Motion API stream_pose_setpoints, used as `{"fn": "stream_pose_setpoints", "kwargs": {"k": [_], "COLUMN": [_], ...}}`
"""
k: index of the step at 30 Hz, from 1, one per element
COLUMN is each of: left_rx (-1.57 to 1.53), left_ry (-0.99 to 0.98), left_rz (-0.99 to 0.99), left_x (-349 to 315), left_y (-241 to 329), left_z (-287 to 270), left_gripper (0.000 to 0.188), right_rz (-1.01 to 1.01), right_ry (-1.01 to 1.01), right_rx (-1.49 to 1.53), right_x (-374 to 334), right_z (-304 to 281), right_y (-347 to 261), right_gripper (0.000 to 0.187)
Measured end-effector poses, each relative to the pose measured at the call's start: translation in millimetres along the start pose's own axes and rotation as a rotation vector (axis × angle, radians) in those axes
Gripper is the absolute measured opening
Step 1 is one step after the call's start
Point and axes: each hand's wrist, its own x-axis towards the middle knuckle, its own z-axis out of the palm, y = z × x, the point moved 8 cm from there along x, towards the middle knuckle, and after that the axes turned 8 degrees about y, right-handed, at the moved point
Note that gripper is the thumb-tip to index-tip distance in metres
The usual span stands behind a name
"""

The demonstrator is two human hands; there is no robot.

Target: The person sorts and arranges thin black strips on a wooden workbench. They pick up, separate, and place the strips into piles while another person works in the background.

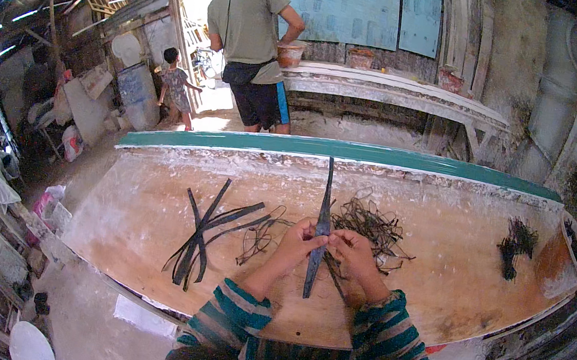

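- Where the worktop [156, 192] begins at the left, a crossed bundle of dark flat strips [205, 234] lies well clear of both hands, with a loose wiry tangle [255, 237] just right of it.
- The left hand [298, 243] has its fingers closed on the middle of a long dark strip [323, 214], held upright over the worktop's centre.
- The right hand [352, 250] pinches the same strip from the other side; this looks like splitting or stripping it, so steady opposed pulls seem called for.
- Behind the right hand lies a heap of thin shreds [370, 227].
- Farther right sits a small dark clump [515, 246], near the raised rim; bare board lies between.
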Motion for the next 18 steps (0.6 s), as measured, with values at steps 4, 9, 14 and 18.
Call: {"fn": "stream_pose_setpoints", "kwargs": {"k": [4, 9, 14, 18], "left_rx": [-0.029, -0.084, -0.04, -0.026], "left_ry": [-0.013, -0.074, -0.071, -0.087], "left_rz": [0.07, 0.061, 0.035, 0.125], "left_x": [1.6, 3.2, 1.8, 4.2], "left_y": [-3.5, -10.8, -11.2, -15.2], "left_z": [6.5, 8.1, 7.0, 6.8], "left_gripper": [0.022, 0.024, 0.021, 0.02], "right_rz": [-0.016, 0.022, -0.032, -0.039], "right_ry": [-0.038, -0.015, -0.015, -0.005], "right_rx": [0.138, 0.228, 0.11, 0.143], "right_x": [-2.0, -0.5, 0.0, 0.9], "right_z": [1.9, -4.8, -4.0, -4.4], "right_y": [-0.3, -1.3, 2.0, 1.5], "right_gripper": [0.012, 0.01, 0.006, 0.006]}}
